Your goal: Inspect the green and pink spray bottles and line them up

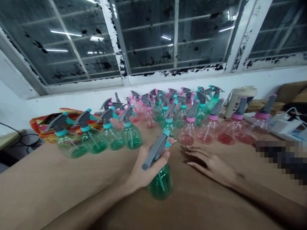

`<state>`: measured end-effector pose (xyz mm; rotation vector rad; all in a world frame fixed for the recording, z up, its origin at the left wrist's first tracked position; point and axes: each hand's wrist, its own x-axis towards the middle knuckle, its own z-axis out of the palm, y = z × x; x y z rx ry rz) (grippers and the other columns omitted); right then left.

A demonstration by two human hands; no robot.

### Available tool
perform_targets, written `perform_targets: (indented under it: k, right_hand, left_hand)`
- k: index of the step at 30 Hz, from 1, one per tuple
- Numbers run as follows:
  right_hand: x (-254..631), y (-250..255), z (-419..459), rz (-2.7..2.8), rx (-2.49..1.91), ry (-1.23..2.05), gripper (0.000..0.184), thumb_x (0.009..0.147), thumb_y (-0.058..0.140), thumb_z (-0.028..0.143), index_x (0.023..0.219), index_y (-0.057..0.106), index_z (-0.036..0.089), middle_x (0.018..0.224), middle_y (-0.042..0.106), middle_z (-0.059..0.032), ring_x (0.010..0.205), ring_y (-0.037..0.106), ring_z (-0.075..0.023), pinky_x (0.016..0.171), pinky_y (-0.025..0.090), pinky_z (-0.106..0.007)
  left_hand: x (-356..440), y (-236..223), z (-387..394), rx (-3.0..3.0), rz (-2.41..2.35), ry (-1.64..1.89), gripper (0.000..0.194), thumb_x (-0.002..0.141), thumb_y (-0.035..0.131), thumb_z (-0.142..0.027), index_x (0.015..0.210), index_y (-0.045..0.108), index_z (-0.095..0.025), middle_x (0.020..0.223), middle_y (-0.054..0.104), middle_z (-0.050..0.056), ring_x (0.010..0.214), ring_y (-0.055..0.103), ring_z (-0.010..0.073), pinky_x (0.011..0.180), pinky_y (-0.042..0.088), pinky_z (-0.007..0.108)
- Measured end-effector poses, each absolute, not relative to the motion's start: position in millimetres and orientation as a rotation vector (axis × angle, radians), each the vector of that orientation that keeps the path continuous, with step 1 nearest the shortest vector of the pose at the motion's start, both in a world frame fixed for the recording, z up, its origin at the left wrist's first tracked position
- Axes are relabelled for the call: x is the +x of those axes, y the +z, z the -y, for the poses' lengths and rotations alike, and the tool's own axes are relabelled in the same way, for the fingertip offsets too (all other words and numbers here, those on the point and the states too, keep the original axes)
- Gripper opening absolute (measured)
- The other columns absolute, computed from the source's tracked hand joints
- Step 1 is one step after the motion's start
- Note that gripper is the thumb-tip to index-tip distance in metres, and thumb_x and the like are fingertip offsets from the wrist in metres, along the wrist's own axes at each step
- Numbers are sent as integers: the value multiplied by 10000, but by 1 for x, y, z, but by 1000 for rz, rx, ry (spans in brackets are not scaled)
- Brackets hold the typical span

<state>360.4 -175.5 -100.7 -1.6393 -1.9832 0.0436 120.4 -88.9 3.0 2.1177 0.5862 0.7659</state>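
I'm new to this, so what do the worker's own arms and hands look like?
The ungloved left hand and ungloved right hand are human, with slender fingers. No sleeves, jewellery or cables show on the bare left forearm or bare right forearm.

In our left grip we hold a green spray bottle; near our right grip stand pink-collared bottles.

Spray bottle: glossy clear plastic | trigger head: matt plastic | tabletop: smooth, matt | window frame: rough paint
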Motion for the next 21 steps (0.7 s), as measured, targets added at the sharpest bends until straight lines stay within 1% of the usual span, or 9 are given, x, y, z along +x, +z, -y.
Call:
perform_targets:
  k: [2,5,9,12,15,18,19,21]
  right_hand:
    - [361,-103,173,1982,-1607,32,349,912,435,367,1233,532,266,1280,572,-47,1193,509,-214,991,433,-444]
    - [360,-103,173,1968,-1583,18,327,915,432,315,1219,538,255,1255,591,-52,1163,537,-206,973,456,-429]
    - [359,-100,176,1955,-1602,38,328,919,423,287,1228,524,249,1241,600,-55,1153,546,-202,961,471,-424]
    - [359,-99,176,1956,-1620,58,332,921,424,286,1239,509,248,1247,594,-58,1162,538,-202,964,469,-426]
    - [359,-100,176,1963,-1629,72,353,923,423,289,1268,482,245,1263,583,-55,1182,519,-199,977,460,-419]
    - [359,-100,176,1954,-1650,92,353,925,417,287,1268,489,244,1271,579,-46,1195,507,-189,990,451,-395]
    - [359,-100,176,1951,-1658,94,350,924,419,288,1261,499,243,1269,581,-44,1198,504,-188,994,448,-390]
    - [360,-101,176,1951,-1676,89,346,920,425,295,1251,511,238,1269,581,-47,1209,493,-189,1001,440,-392]
  left_hand:
    - [128,2,82,2143,-574,782,247,875,486,-315,1073,606,-227,635,565,-16,655,588,168,678,500,307]
    - [137,2,76,2186,-542,792,227,886,474,-340,1012,628,-231,649,578,-6,699,602,186,710,491,321]
    - [140,5,73,2240,-500,779,216,902,441,-336,1022,597,-245,670,581,-7,710,600,191,687,475,320]
    - [138,5,71,2232,-480,792,178,894,439,-332,906,579,-223,731,590,6,661,567,169,624,460,298]
    - [137,4,69,2266,-496,810,151,883,449,-320,831,547,-218,727,593,4,618,544,153,583,455,279]
    - [137,6,68,2313,-497,816,119,874,455,-291,879,554,-226,723,605,1,592,556,152,581,473,280]
    - [138,6,68,2323,-490,825,129,866,461,-284,921,565,-229,741,613,4,603,568,157,604,486,289]
    - [139,7,68,2334,-487,864,196,843,489,-270,1013,582,-239,805,630,19,694,605,183,701,504,321]
